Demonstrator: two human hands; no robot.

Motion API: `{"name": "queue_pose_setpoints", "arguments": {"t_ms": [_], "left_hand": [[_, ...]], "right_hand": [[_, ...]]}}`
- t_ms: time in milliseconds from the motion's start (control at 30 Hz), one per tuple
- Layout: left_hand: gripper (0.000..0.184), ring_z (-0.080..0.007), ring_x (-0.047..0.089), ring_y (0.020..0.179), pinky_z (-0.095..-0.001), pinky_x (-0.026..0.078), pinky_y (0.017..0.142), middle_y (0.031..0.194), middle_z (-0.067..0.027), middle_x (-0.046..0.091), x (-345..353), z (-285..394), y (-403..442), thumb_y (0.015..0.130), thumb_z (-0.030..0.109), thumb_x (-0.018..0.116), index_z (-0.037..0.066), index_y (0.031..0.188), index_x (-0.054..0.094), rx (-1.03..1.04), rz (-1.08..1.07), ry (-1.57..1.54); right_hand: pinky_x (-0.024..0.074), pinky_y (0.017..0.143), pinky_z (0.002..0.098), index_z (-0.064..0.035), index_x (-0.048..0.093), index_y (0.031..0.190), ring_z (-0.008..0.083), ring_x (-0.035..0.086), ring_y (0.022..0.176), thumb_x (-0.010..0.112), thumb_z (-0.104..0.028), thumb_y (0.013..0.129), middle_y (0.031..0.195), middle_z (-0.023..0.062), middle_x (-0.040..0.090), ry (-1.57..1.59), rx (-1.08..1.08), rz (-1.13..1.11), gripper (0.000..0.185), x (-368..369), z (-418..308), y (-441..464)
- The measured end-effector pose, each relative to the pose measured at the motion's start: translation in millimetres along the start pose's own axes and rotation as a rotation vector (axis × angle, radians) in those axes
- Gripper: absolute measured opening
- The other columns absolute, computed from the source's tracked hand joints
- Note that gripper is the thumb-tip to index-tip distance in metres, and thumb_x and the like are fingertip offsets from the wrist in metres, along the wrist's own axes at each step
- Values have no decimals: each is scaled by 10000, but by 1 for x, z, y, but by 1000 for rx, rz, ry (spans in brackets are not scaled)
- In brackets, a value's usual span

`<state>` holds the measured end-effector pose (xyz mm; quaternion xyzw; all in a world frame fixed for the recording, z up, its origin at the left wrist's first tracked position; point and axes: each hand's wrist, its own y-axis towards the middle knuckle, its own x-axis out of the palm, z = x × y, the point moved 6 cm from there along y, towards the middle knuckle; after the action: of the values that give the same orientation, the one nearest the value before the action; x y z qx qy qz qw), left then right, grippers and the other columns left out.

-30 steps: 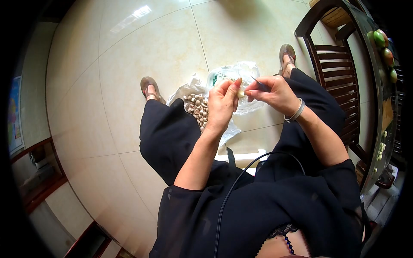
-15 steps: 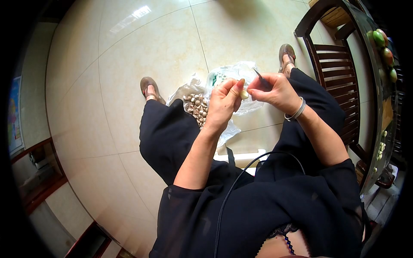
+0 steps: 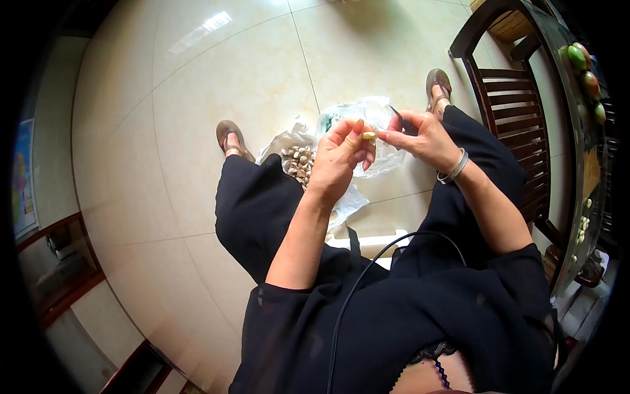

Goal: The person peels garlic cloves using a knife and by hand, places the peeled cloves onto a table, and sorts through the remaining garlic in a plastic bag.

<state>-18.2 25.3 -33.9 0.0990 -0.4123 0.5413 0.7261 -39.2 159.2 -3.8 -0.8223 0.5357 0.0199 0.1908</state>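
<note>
My left hand pinches a small pale yellow-green kernel between thumb and forefinger. On its other side, the thumb and fingertip of my right hand touch it. A small dark-handled knife is gripped in my right hand, its thin dark blade pointing up and to the left, away from the kernel. Below the hands, many brown and whitish nut-like pieces lie in a white plastic bag. Behind the hands is a clear plastic bag with green print; its contents are mostly hidden.
A dark wooden chair stands at the right, against a table. Green and reddish fruits and several pale kernels lie on that table. A black cable runs over my lap. Tiled floor stretches ahead and left.
The kernel has turned to lie more sideways between both hands. My right thumb has moved in against it, and the left fingers have spread slightly.
</note>
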Motion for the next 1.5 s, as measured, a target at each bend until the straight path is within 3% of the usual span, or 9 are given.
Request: {"name": "queue_pose_setpoints", "arguments": {"t_ms": [133,333,500,633,700,767,833,1067,1500], "left_hand": [[210,-118,535,653,-214,429,555,799,-60,560,-2,-1,1,871,177,521,5,991,540,0,-14,4],[218,-130,554,701,-228,458,622,866,-92,599,-9,-1,1,828,95,573,-3,1022,551,30,64,-75],[217,-149,581,745,-251,492,680,890,-111,612,-9,-2,1,821,75,572,-2,1024,564,73,12,-166],[226,-170,601,763,-266,512,705,900,-119,615,-7,-3,0,816,67,576,-9,1028,560,55,54,-169],[226,-198,615,802,-289,527,726,914,-129,615,-5,-1,-1,812,58,579,-19,1024,557,68,50,-144],[217,-204,618,788,-297,526,727,901,-123,615,-1,3,-3,795,55,603,-23,994,566,76,86,-95],[209,-209,621,774,-305,525,729,888,-117,614,2,6,-5,778,53,627,-27,964,574,82,120,-45],[216,-192,617,813,-290,512,749,912,-125,618,10,13,-8,783,-1,598,-52,991,569,207,99,172],[170,-192,621,822,-285,517,753,899,-105,616,12,14,-10,774,-48,580,-54,944,588,250,130,296]], "right_hand": [[397,538,192,7,551,819,51,463,603,610,-153,806,676,-5,520,56,-153,18,171,4,-1,0],[389,520,200,-15,518,909,56,445,582,497,-149,878,670,-11,490,288,86,-14,140,5,3,-7],[382,507,211,-19,520,912,69,439,552,429,-191,920,648,0,475,41,-196,15,196,4,-14,-8],[404,527,233,-9,507,904,107,487,563,424,-220,922,646,42,494,6,-158,-4,227,9,-5,-8],[281,459,180,-20,494,871,41,330,505,381,-262,940,568,-24,376,-69,-257,55,276,10,-10,-10],[302,466,195,-14,476,855,66,340,498,391,-277,935,545,2,370,-91,-236,69,288,8,-14,-10],[427,538,314,-3,484,870,283,567,614,426,-284,914,695,170,547,-206,-212,103,291,5,-16,-10],[420,541,290,14,480,892,255,591,629,434,-288,912,679,179,571,-309,-153,46,306,10,-10,-8],[420,506,398,-7,476,820,376,553,614,426,-269,904,660,214,550,-318,-258,69,280,12,-12,-9]]}}
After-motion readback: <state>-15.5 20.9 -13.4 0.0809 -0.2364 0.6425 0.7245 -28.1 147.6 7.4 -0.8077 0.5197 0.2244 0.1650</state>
